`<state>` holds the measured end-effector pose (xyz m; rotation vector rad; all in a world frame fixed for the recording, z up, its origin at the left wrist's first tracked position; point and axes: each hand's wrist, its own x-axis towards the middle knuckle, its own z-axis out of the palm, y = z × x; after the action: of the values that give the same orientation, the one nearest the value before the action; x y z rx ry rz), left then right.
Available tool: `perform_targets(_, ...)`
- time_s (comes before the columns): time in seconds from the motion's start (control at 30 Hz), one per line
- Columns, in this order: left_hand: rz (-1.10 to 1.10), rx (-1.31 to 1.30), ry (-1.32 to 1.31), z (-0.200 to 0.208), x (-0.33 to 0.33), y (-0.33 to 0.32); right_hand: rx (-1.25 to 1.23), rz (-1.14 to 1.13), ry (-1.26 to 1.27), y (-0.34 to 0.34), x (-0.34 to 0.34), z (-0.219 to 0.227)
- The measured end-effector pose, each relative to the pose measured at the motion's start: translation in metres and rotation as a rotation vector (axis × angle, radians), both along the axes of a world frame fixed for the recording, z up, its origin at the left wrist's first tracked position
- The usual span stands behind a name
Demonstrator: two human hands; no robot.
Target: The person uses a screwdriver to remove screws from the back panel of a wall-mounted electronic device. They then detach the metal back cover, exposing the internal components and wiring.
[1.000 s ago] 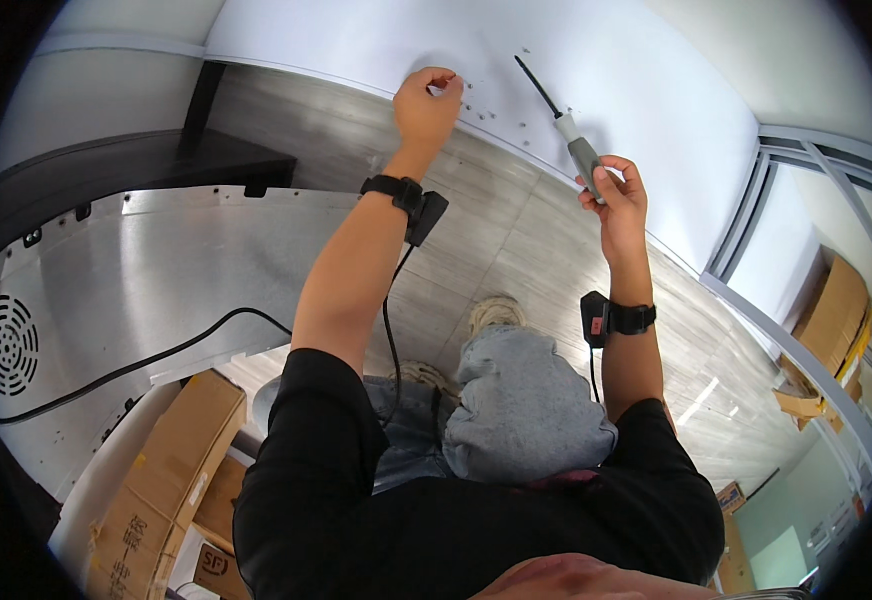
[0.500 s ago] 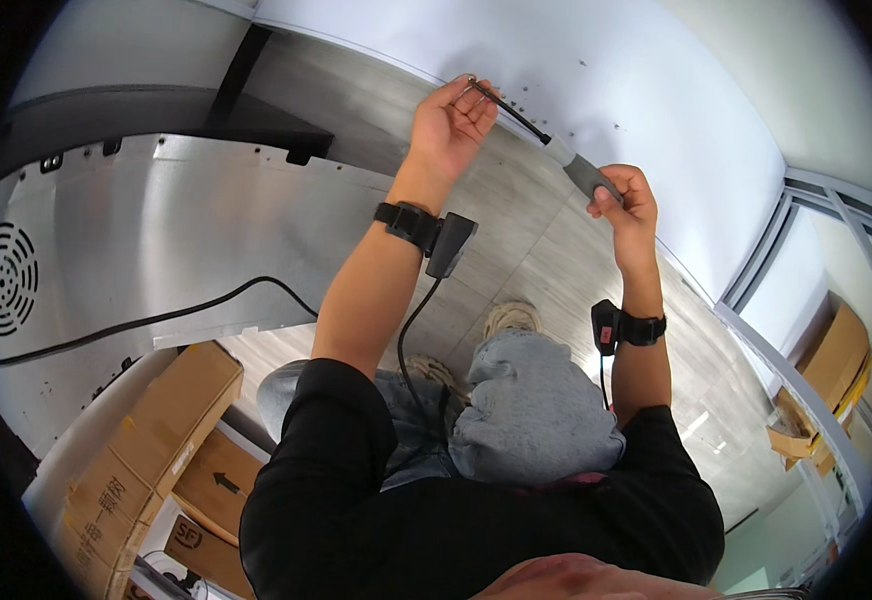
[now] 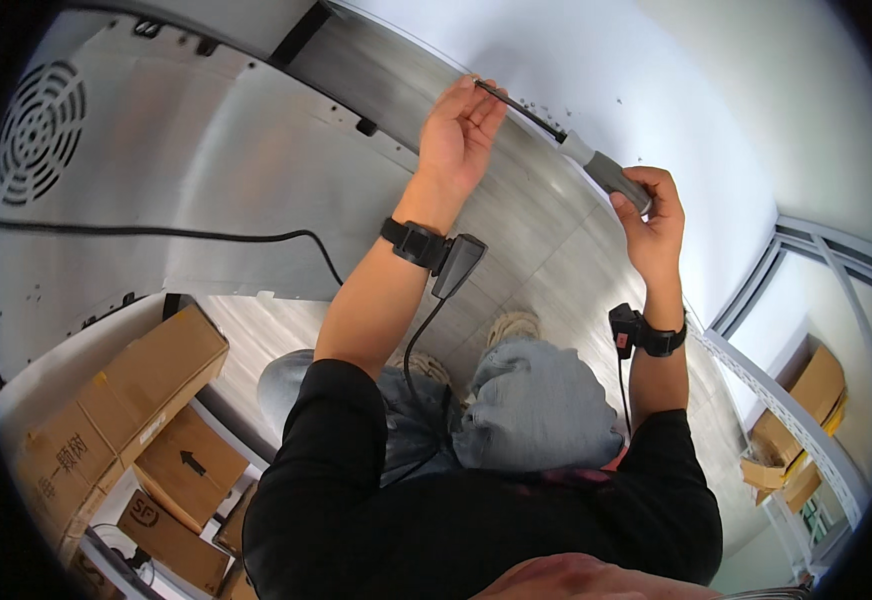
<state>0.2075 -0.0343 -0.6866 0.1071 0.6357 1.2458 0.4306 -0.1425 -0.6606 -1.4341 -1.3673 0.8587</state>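
Observation:
A screwdriver with a grey handle (image 3: pixel 611 178) and a long dark shaft (image 3: pixel 524 108) slants across above the edge of a white surface (image 3: pixel 696 130). My right hand (image 3: pixel 654 215) is closed round the rear of its handle. At the far end, the thumb and fingertips of my left hand (image 3: pixel 459 135) pinch the tip of the shaft, the other fingers loosely curled. Whether a small screw sits at that tip is too small to tell. Beyond the shaft, several small screw-like bits (image 3: pixel 561 112) lie scattered on the white surface.
A large metal panel (image 3: pixel 226 170) with a round slotted vent stands to the left, a black cable (image 3: pixel 156 231) running across it. Cardboard boxes (image 3: pixel 136 390) are stacked at the lower left. A grey metal frame (image 3: pixel 791 395) and an opened carton (image 3: pixel 806 400) are on the right.
The view has turned, so the metal panel sits higher and the boxes lower in the picture. Both hands keep their hold on the screwdriver, which appears slightly farther right.

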Motion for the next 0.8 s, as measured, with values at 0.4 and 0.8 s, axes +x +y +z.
perform_targets(0.4,0.169,0.208,0.045,0.156,-0.095,-0.030,0.382,0.314,-0.409,0.027,-0.080,0.182)
perform_targets(0.8,0.532,0.243,0.410,0.278,-0.227,-0.126,0.598,0.723,0.084,0.027,-0.195,0.256)
